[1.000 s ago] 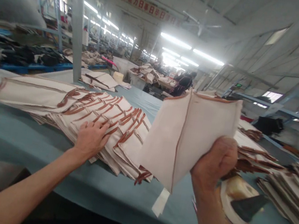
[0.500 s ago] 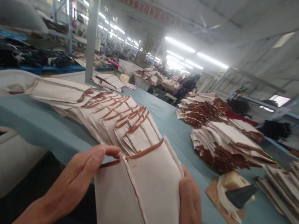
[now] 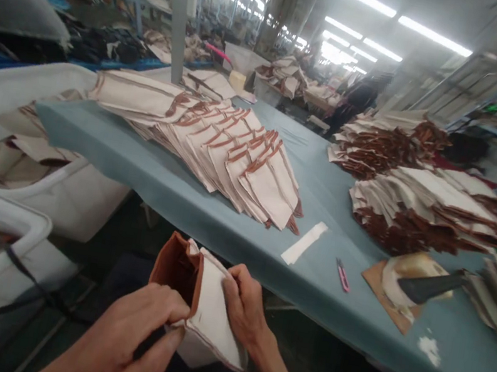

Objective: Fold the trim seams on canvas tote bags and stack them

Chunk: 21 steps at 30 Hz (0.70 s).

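A cream fabric bag piece (image 3: 217, 298) with brown edging and a brown lining is held in front of the table edge, its mouth spread so the lining shows. My left hand (image 3: 133, 332) pinches the near corner of its rim between thumb and fingers. On the far side my right hand (image 3: 247, 306) grips the side panel, thumb on the outer face; some fingertips are hidden. Beyond it, a fanned row of similar cream pieces (image 3: 226, 150) lies on the blue-green table (image 3: 319, 191).
A white strip (image 3: 304, 243), pink thread snips (image 3: 342, 275) and a glue container with a dark-handled brush (image 3: 408, 286) lie on the table. Stacks of pieces (image 3: 416, 208) stand at the right. White bins (image 3: 61, 193) holding more pieces stand left. A person (image 3: 358, 99) is in the background.
The view has tipped downward. The bag piece has come down and toward me, turned so its open brown mouth shows. The white strip and snips are now uncovered.
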Available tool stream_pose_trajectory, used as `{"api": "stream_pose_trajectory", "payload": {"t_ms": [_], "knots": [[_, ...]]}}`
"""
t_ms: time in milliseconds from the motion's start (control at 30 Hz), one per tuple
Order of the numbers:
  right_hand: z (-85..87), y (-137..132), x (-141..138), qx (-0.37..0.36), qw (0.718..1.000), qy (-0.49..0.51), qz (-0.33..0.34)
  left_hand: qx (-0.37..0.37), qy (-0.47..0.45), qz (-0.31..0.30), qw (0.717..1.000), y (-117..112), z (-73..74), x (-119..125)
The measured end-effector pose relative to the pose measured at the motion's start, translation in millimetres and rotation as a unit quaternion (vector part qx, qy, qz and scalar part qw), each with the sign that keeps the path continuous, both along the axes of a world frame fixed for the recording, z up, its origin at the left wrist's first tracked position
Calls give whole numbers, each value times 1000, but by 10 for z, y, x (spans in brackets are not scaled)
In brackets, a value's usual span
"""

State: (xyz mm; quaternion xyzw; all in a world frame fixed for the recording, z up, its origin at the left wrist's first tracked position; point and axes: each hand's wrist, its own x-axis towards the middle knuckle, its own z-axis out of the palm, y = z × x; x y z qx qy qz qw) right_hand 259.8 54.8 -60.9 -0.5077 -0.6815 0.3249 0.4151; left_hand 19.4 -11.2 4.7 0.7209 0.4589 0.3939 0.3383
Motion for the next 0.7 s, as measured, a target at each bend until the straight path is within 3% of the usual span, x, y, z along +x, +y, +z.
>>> {"api": "stream_pose_trajectory", "payload": {"t_ms": [133,267,433,567,700], "knots": [[22,-132,-35,-39,999,17,3,-38,4,58,998,-119,-65,114],[360,-203,-36,-105,988,79,75,-98,9,91,991,-75,-50,40],[716,-145,-163,-205,943,167,202,-128,1,82,988,43,33,-80],[766,-46,-227,-274,921,168,221,-126,-4,21,992,134,83,-126],[737,-37,-221,-328,896,182,236,-106,-8,36,994,147,64,-106]]}}
